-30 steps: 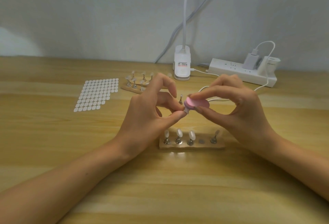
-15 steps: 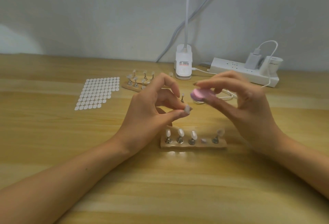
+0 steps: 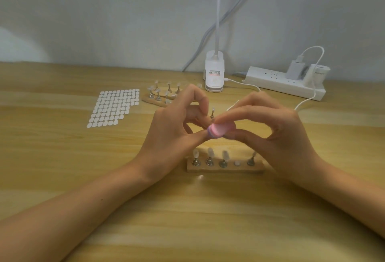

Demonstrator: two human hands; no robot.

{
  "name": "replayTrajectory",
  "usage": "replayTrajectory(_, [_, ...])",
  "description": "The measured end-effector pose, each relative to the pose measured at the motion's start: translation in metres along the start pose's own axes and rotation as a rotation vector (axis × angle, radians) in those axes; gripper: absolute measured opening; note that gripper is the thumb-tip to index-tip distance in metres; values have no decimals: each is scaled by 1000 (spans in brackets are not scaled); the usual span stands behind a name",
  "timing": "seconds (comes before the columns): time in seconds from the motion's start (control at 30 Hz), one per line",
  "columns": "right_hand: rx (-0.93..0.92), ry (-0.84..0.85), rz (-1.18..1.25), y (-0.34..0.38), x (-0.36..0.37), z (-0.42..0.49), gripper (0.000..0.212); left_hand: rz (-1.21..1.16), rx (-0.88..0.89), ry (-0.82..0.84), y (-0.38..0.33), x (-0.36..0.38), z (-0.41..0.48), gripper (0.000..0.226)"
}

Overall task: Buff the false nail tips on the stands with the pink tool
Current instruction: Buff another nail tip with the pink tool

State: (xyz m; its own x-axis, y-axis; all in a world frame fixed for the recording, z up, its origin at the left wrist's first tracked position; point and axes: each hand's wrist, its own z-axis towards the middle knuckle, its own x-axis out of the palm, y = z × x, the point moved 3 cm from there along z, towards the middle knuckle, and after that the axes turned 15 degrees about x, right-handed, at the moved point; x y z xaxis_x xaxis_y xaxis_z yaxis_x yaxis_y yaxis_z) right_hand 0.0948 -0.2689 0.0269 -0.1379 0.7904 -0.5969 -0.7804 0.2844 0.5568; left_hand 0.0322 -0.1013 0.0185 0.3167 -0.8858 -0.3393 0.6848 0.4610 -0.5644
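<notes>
As I log it from my remote desk: right hand (image 3: 270, 130) pinches pink tool (image 3: 217, 130); left hand (image 3: 175, 124), fingers (image 3: 200, 97) curled, pinches something against the tool's left end, probably a nail tip, hidden; wooden stand (image 3: 225, 169) with nail tips (image 3: 210, 153) just below both grips.

You've got a sheet of white dots (image 3: 113, 107) toward the counter's (image 3: 52, 157) left edge, with a lamp base (image 3: 214, 74) and a power strip (image 3: 270, 78) along its far edge.
</notes>
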Motion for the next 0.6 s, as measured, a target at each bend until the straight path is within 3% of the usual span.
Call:
replayTrajectory(0.17, [52, -40, -51, -3, -4, 1, 20, 31, 5, 9, 1, 0, -1, 43])
replayTrajectory(0.27, [-35, -6, -74, 1, 0, -1, 20, 36, 7, 8, 0, 1, 0, 41])
replayTrajectory(0.37, [48, -42, -63, -2, -3, 1, 19, 45, 9, 10, 1, 1, 0, 43])
replayTrajectory(0.5, [-40, -21, -104, 2, 0, -1, 19, 39, 23, 8, -1, 1, -1, 39])
replayTrajectory(0.6, [36, -62, -97, -2, -4, 1, 19, 39, 5, 3, 0, 1, 0, 42])
